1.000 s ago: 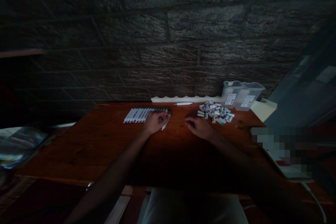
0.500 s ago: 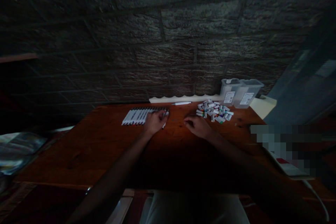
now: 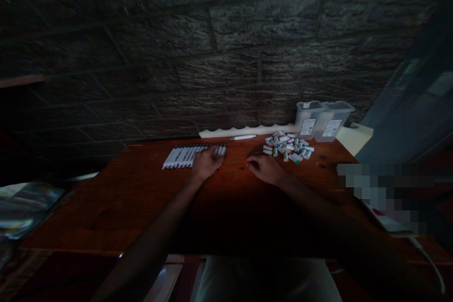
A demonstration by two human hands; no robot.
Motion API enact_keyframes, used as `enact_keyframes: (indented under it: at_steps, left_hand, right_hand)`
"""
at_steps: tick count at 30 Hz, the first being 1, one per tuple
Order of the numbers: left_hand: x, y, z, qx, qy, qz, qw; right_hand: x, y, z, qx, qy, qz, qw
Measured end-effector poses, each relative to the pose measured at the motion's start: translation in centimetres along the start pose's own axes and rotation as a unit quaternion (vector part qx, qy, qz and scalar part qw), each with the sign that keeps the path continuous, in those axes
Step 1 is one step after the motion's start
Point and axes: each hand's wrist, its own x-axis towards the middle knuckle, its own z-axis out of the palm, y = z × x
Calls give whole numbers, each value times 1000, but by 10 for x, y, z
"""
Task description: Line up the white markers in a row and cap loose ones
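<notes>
A row of white markers (image 3: 179, 156) with dark ends lies side by side on the wooden table. At the row's right end is my left hand (image 3: 204, 164), its fingers closed around a white marker (image 3: 220, 151) partly covered by the hand. My right hand (image 3: 266, 168) rests over the table's middle with thumb and fingertips pinched together; whatever they may hold is too small or dark to make out. Just beyond it lies a heap of white marker caps (image 3: 282, 141) with coloured ends.
Two clear plastic containers (image 3: 331, 125) with labels stand at the back right. A single white marker (image 3: 244, 137) lies near a pale wavy-edged strip (image 3: 247, 130) along the stone-patterned wall. A white device with a cable (image 3: 426, 257) sits at the table's right edge.
The fingers of my left hand have shifted over the marker at the row's end, covering more of it. My right hand keeps its pinch. The view has moved slightly.
</notes>
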Motion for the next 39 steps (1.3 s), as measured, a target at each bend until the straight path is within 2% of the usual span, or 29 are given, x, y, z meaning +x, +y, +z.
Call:
enact_keyframes:
  at_steps: [7,11,14,16,21,26,29,32,36,39]
  left_hand:
    - [1,-4,6,-11,14,18,1000]
    - [-2,-5,2,-34,22,107,993]
    - [-2,-7,-1,-38,4,184,982]
    - [-2,-10,-1,-35,-10,210,977]
    - [2,-14,0,-32,-24,220,975]
    - [2,-14,0,-42,-9,225,973]
    - [3,-17,1,-50,2,225,973]
    - [5,-26,0,-58,16,211,976]
    - [4,-44,-5,-57,39,169,983]
    - [2,-59,-9,-58,46,158,985]
  right_hand:
    - [0,1,1,5,4,-8,1000]
    - [0,1,1,9,0,-10,1000]
    - [0,1,1,10,2,-10,1000]
    - [0,1,1,8,2,-10,1000]
    - [0,5,5,14,4,-15,1000]
    - [1,10,7,13,10,-21,1000]
    - [15,14,6,-27,3,-10,1000]
    - [44,20,4,-123,-22,16,992]
    - [84,29,0,-265,-91,111,954]
    - [98,31,-5,-296,-108,129,941]
